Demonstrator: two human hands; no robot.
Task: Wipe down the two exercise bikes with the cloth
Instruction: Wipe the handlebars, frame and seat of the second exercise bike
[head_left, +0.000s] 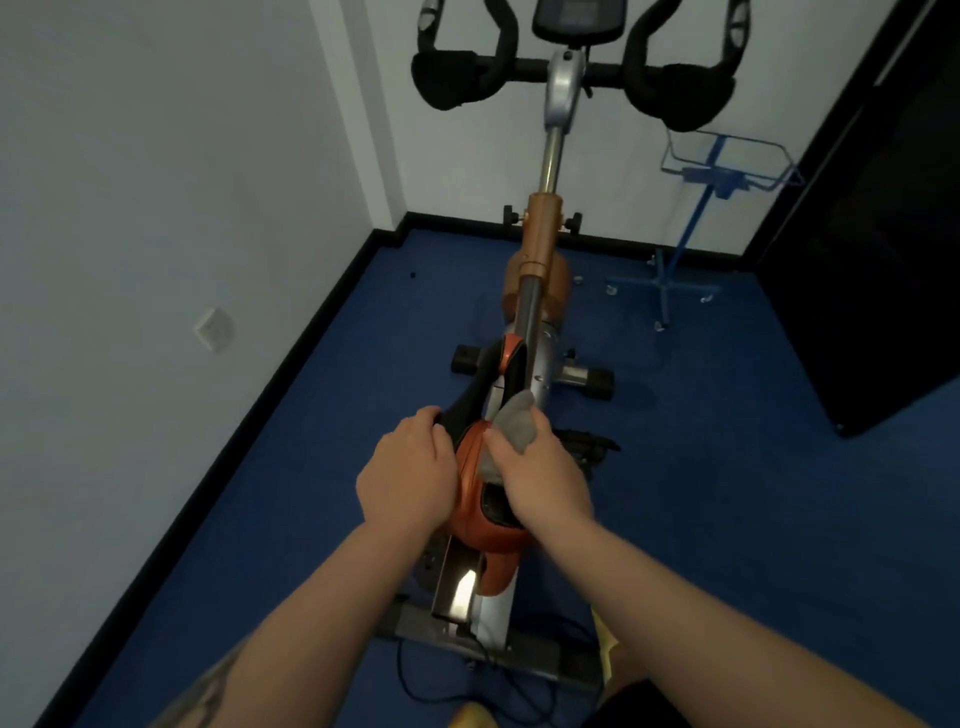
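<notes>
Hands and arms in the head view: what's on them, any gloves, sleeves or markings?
Both are bare: the left hand and right hand wear no gloves, rings or watch, and no sleeves show. A dark tattoo marks the left forearm near the frame's bottom edge.

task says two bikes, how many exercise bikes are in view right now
1. The orange and silver exercise bike stands mid-frame on the blue floor; the left hand grips its saddle, the right hand presses the grey cloth there. A second bike may be out of frame.
</notes>
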